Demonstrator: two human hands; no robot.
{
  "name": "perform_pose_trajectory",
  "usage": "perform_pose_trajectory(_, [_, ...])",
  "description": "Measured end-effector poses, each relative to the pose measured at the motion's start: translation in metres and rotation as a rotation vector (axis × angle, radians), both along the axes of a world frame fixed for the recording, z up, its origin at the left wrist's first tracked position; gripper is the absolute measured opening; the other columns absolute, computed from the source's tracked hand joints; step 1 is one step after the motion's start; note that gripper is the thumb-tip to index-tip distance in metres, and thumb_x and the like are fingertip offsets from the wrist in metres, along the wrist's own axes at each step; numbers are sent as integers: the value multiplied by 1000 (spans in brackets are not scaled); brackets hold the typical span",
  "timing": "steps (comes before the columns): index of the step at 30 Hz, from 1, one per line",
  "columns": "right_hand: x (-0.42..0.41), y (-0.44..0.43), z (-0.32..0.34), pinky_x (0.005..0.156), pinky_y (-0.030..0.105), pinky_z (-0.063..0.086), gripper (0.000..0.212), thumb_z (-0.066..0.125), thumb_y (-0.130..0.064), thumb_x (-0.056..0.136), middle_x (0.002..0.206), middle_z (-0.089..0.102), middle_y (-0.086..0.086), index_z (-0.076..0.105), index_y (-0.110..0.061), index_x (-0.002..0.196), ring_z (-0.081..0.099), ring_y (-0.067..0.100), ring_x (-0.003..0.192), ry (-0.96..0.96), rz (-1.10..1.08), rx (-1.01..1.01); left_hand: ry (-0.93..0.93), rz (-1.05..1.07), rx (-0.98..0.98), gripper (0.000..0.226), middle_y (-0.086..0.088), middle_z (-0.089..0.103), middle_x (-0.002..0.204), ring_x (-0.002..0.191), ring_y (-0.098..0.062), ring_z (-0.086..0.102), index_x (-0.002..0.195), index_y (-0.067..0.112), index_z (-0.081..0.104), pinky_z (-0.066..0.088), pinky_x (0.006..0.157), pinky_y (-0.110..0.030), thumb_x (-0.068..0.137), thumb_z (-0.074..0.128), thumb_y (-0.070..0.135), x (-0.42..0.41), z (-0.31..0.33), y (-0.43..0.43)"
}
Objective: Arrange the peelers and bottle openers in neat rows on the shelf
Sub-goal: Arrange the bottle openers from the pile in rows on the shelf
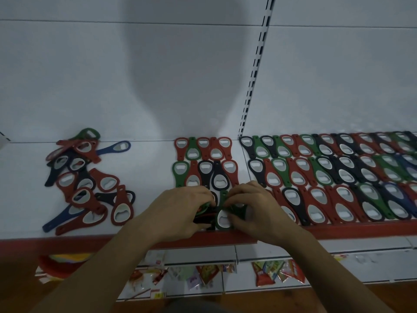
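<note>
Bottle openers are being laid out in the third row of the middle block, and in the head view you are partway through that step: the neat rows to your right look finished, while a loose heap waits well apart on the left of the shelf. Your left hand is curled round a small stack of green, red and black ones at the front edge. Your right hand pinches a green opener between thumb and fingers, just beside that stack and touching the shelf. Next, I'd judge, you need to seat it snug against its neighbours, head and handle alternating like the rows behind.
</note>
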State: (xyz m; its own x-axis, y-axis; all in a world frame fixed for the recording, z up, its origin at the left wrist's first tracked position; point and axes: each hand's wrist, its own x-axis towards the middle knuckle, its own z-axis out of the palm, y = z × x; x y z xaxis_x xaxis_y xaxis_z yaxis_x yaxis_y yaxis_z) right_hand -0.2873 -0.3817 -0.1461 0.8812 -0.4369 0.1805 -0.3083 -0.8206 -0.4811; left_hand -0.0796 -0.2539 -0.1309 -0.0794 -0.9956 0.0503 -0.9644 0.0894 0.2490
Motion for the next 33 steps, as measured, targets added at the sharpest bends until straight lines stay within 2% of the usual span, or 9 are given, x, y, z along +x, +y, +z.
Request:
perform_pose_trajectory(2, [-1,0,0,89,22,45,19,69,-34,89,112,66,-16,76,-28,105,54,6,104,-49,-24,3,12,5,4,47,21,58,128,112,-4,58,124,41,56,57,89,-31,83,74,55,1,0,0])
perform_pose_trajectory(5, [-8,-6,2,81,18,45,12,68,-20,92,101,63,-13,73,-24,102,55,2,93,-198,-228,25,32,8,6,48,22,58,130,114,-5,58,126,40,58,57,91,-33,83,75,53,2,-1,1])
perform_pose_trajectory(10, [-12,-9,1,83,30,47,17,69,-35,91,99,62,-11,75,-27,104,52,10,96,16,-219,-48,41,14,3,48,23,58,129,113,-3,58,125,40,58,57,90,-33,82,76,53,2,-4,2])
perform_pose_trajectory(16, [-12,-14,10,86,33,49,16,72,-35,90,105,64,-8,79,-27,102,55,13,100,69,-182,-48,59,8,11,48,22,59,128,112,-4,58,124,40,58,57,90,-34,82,76,52,0,-4,-1])
perform_pose_trajectory(23, [-8,-20,18,81,4,38,18,77,-25,87,109,66,-7,80,-23,104,56,0,94,90,-76,-1,86,3,12,49,22,58,129,114,-3,57,126,38,58,56,92,-33,83,75,53,1,-2,0])
perform_pose_trajectory(25, [-6,-21,18,82,8,45,19,78,-23,85,109,66,-8,80,-22,103,58,1,94,99,-48,0,87,4,20,50,22,58,130,115,-3,57,128,37,58,55,94,-32,84,75,52,0,-1,0])
perform_pose_trajectory(27, [-5,-19,17,86,20,53,19,77,-22,86,110,67,-8,80,-21,104,60,2,96,98,-48,2,113,22,45,43,22,60,124,109,-2,58,122,37,60,55,92,-31,85,75,52,-1,1,0])
perform_pose_trajectory(30, [-3,-16,20,77,17,50,16,70,-32,91,104,65,-14,75,-26,105,60,0,94,-35,-109,20,443,157,51,24,17,64,98,90,-3,62,98,34,62,55,83,-31,86,77,47,2,12,-2])
perform_pose_trajectory(33, [18,-2,38,67,14,51,30,71,-55,82,98,66,-20,65,-40,107,65,2,89,-183,-138,298,971,400,-24,31,7,75,93,90,-8,71,98,28,71,55,84,-30,77,82,48,5,28,-9])
